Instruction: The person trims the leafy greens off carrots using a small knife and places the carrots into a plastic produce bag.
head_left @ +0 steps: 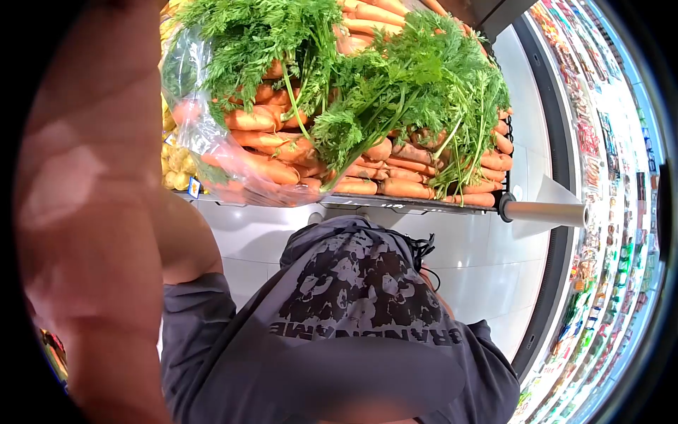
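My left hand (pixel 92 184) fills the left side of the head view, very close to the lens and blurred; its fingers cannot be made out. Past it, a clear plastic bag (pixel 189 60) lies on the display with carrots (pixel 265 166) inside or beneath it. Leafy green carrot tops (pixel 272 42) spread over the bag's upper part. Of my right hand (pixel 432 283) only a sliver of skin shows beside my shirt, near a black cord (pixel 422 249); the fingers are hidden.
More carrots (pixel 409 187) with a second bunch of green tops (pixel 431 63) fill the display. Yellow produce (pixel 176 162) is at its left. A roll on a holder (pixel 544 212) juts out at the front right corner. Lit shelves (pixel 607 212) curve along the right.
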